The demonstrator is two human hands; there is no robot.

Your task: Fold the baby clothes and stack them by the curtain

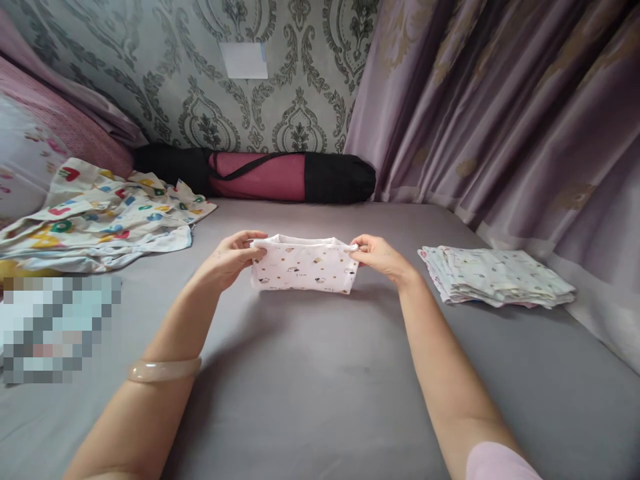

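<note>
A small white cloth garment [303, 268], folded and printed with little animals and dots, is held up just above the grey sheet in the middle of the view. My left hand [231, 257] pinches its upper left corner between thumb and fingers. At the upper right corner, my right hand [376, 255] grips it the same way. The folded neckline shows along its top edge. A pale bangle circles my left forearm.
On the right lies a stack of folded printed cloths [495, 275]. A rumpled colourful cloth [120, 213] spreads at the left. Against the patterned wall rests a long black and pink bag [265, 175]. Purple curtains [480, 100] hang at the right. A blurred item [60, 327] is at the lower left.
</note>
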